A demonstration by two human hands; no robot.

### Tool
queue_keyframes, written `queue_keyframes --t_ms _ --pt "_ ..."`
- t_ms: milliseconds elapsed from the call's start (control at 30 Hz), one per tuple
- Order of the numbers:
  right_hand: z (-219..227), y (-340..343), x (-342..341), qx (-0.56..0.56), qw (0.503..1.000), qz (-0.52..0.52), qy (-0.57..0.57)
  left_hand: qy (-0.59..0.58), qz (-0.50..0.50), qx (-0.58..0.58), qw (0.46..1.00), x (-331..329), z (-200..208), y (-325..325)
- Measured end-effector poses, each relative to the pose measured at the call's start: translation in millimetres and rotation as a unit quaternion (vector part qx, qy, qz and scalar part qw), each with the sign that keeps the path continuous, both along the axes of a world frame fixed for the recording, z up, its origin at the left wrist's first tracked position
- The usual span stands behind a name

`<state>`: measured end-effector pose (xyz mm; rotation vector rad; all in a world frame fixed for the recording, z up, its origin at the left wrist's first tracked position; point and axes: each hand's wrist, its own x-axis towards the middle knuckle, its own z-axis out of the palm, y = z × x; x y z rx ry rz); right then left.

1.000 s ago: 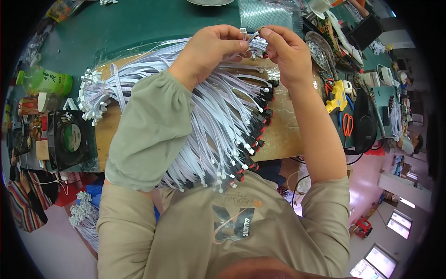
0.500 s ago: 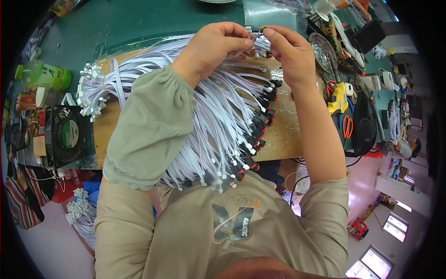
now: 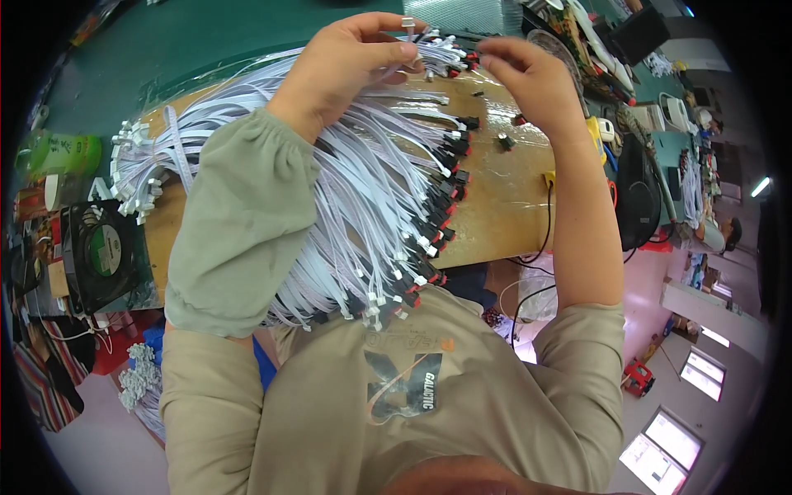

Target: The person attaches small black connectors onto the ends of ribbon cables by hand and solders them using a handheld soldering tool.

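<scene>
My left hand (image 3: 351,66) pinches a thin flat cable with a small white connector (image 3: 407,22) standing above the thumb and forefinger. Off to its right, my right hand (image 3: 536,87) has its fingers curled toward the thumb; the blurred fingertips hide what they hold, if anything. Beneath the hands lies a big fanned bundle of flat white cables (image 3: 346,190). White connectors (image 3: 136,169) end it on the left, and black and red connectors (image 3: 441,202) on the right. More white and dark connector ends (image 3: 445,56) lie just past my left hand.
A tan board (image 3: 495,206) carries the bundle, with a small dark part (image 3: 505,143) lying on it. Left are a black fan (image 3: 101,252) and a green bottle (image 3: 62,154). A black cable (image 3: 549,219) and a black object (image 3: 639,206) are on the right.
My hands have drawn apart: the right one has moved away from the left one's fingertips. The left hand still grips the cable. The whole view has shifted slightly.
</scene>
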<state>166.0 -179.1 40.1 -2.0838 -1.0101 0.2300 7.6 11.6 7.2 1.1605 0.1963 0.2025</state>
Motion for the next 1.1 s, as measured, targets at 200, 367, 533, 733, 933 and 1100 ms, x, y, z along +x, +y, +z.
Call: queue_keyframes --t_ms 200,367,533,733,933,1100 --pt "-9.0 -15.1 2.9 -0.248 0.944 0.122 -0.181 0.017 0.020 -0.007 1.000 -0.3 -2.2 -1.2" --pt "-10.5 -8.7 -6.3 -0.159 0.979 0.065 -0.105 0.003 0.016 0.008 1.000 1.2 -4.4 0.1" --pt "-2.2 21.2 -19.0 0.107 0.978 0.052 0.170 0.000 0.001 0.019 1.000 0.8 -5.5 0.9" --pt "-6.6 43.4 -36.8 0.178 0.953 0.034 0.244 -0.009 0.013 0.022 1.000 2.5 -7.6 0.8" --pt "-4.8 43.5 -35.4 0.188 0.948 0.034 0.255 -0.008 0.002 0.030 1.000 2.1 -7.6 3.0" --pt "-2.6 41.0 -35.5 0.153 0.955 0.063 0.246 -0.006 0.018 0.026 0.999 2.3 -8.4 0.3"
